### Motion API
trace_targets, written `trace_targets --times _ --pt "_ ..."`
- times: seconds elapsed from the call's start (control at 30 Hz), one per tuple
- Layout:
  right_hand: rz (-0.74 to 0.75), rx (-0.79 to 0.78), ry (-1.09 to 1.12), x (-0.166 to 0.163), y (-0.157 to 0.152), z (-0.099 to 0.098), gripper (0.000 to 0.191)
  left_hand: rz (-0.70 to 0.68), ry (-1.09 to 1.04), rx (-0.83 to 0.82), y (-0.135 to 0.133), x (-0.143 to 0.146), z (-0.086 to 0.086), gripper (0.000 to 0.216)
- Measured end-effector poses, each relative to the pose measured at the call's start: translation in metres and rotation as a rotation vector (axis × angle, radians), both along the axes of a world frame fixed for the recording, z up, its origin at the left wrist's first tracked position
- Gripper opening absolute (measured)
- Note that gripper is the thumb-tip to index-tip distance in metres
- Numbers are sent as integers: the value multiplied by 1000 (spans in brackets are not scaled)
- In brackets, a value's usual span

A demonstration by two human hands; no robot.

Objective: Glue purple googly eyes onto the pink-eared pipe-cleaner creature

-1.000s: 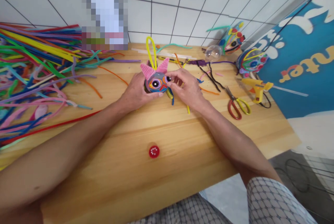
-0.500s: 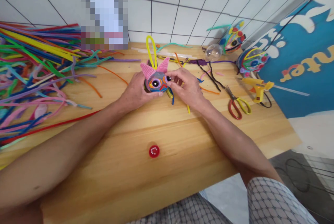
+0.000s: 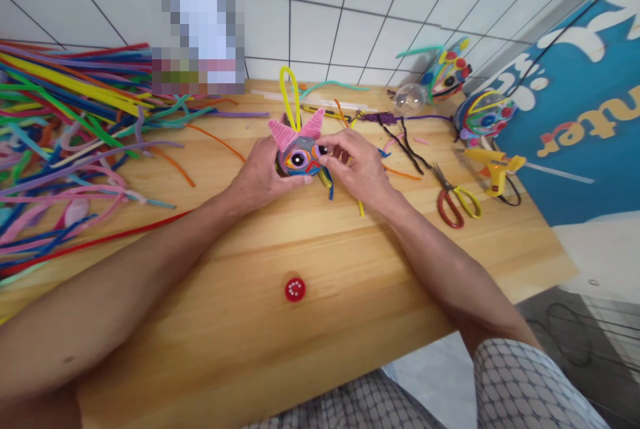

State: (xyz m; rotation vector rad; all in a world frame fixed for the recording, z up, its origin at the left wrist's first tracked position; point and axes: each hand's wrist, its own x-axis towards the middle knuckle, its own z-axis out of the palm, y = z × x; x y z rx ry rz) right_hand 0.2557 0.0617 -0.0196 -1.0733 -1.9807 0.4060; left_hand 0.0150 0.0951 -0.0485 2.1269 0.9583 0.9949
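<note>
A round face ornament [image 3: 299,161] made with coloured pipe cleaners has pink pointed ears [image 3: 314,124], big black-and-white eyes and a red beak-like piece. From its top rises a yellow pipe-cleaner loop [image 3: 291,99]. My left hand [image 3: 264,176] wraps round its left side, the thumb along the bottom. At its right eye, my right hand [image 3: 354,161] has thumb and index finger closed against the edge; the fingers partly cover that eye. Closer to me on the wooden table lies a small red round piece [image 3: 295,290] with white dots.
A heap of pipe cleaners [image 3: 75,129] covers the left side. To the right are scissors [image 3: 453,199] and a yellow glue gun [image 3: 495,166]. Behind them sit a clear ball [image 3: 410,101] and two decorated faces [image 3: 445,76]. A tiled wall [image 3: 320,9] bounds the back.
</note>
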Motion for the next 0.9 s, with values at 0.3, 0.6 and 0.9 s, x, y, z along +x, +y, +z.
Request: trace_targets --times 0.3,0.6,0.9 --pt "-1 30 -19 0 2 -3 15 -6 -19 3 1 0 -1 65" --pt "2 40 -32 0 2 -4 16 -2 -40 1 3 0 -5 64" --pt "-3 18 -27 -1 3 -6 20 -1 -19 2 4 -1 -6 64"
